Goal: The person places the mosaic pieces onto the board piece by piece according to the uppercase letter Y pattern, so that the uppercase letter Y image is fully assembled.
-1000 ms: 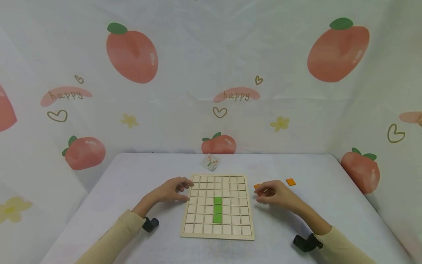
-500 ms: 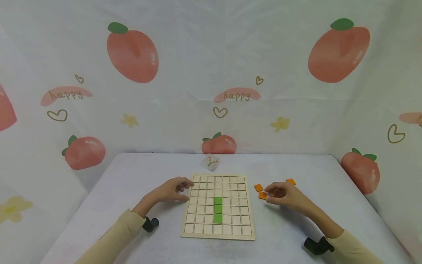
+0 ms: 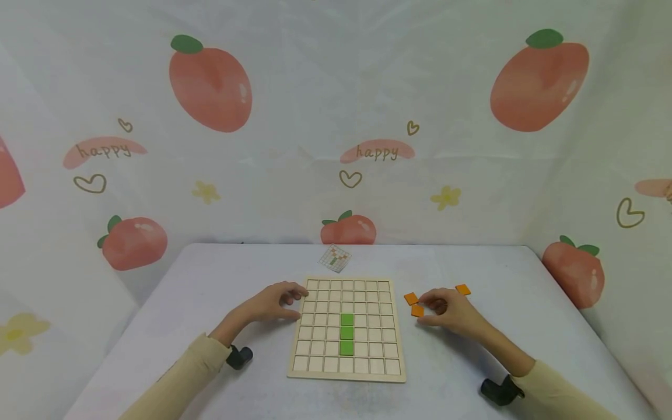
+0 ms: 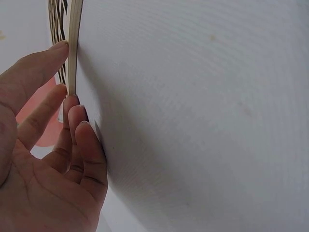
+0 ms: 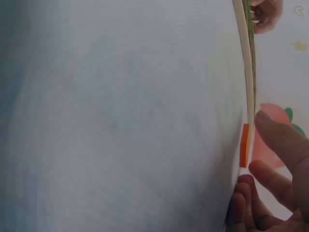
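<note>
A pale wooden grid board (image 3: 320, 374) lies on the table, with a column of three green tiles (image 3: 346, 332) in its cells. At its left edge my left hand (image 3: 272, 302) rests with thumb and fingers spread; in the left wrist view the fingertips (image 4: 62, 44) touch the rim. Right of the board, my right hand (image 3: 451, 310) has its thumb and index finger apart around an orange square tile (image 3: 417, 311). The right wrist view shows that tile (image 5: 245, 145) between the two fingertips. Another orange tile (image 3: 411, 298) lies just behind it.
A third orange tile (image 3: 463, 289) lies behind the right hand. Beyond the board is a small printed card (image 3: 335, 258) with a coloured grid. A white curtain (image 3: 283, 116) with fruit prints hangs behind the table (image 3: 220, 262).
My right hand drew back to the right, uncovering two orange tiles near the board, then shifted slightly left around the nearer one. The left hand stays at the board's edge.
</note>
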The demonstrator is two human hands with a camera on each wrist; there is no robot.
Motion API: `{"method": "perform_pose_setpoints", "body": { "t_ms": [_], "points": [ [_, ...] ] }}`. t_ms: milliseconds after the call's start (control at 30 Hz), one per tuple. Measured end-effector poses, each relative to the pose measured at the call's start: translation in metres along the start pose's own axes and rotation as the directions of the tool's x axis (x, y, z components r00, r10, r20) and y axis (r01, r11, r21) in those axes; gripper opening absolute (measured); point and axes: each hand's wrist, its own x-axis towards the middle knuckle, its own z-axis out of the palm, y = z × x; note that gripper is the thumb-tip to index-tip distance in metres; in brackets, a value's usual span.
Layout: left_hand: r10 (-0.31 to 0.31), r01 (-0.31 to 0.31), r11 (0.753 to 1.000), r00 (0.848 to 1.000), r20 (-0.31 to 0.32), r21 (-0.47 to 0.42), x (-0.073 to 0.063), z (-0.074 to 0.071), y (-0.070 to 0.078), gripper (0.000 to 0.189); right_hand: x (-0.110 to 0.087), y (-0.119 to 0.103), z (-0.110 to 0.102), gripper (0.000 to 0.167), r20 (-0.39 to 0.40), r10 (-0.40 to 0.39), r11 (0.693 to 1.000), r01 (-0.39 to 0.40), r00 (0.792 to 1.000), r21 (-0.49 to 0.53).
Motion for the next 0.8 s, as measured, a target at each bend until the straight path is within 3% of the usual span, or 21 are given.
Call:
{"method": "perform_pose_setpoints", "body": {
  "t_ms": [167,300,800],
  "points": [
    [-0.025,0.025,1.000,1.000,0.000,0.011,0.0003,0.0005,-0.0014,0.046,0.0006,-0.0037,0.0051,0.036,-0.035,0.014,0.999,-0.016,0.999,-0.045],
    [-0.012,0.012,1.000,1.000,0.001,0.015,0.0002,-0.0002,-0.0013,0.046,0.0006,-0.0052,0.0069,0.032,-0.046,0.036,0.996,-0.040,0.998,-0.075],
    [-0.020,0.020,1.000,1.000,0.000,0.005,0.0013,0.0001,-0.0022,0.045,0.0029,-0.0061,0.0078,0.022,-0.027,0.053,0.994,-0.055,0.998,-0.090]
  ]
}}
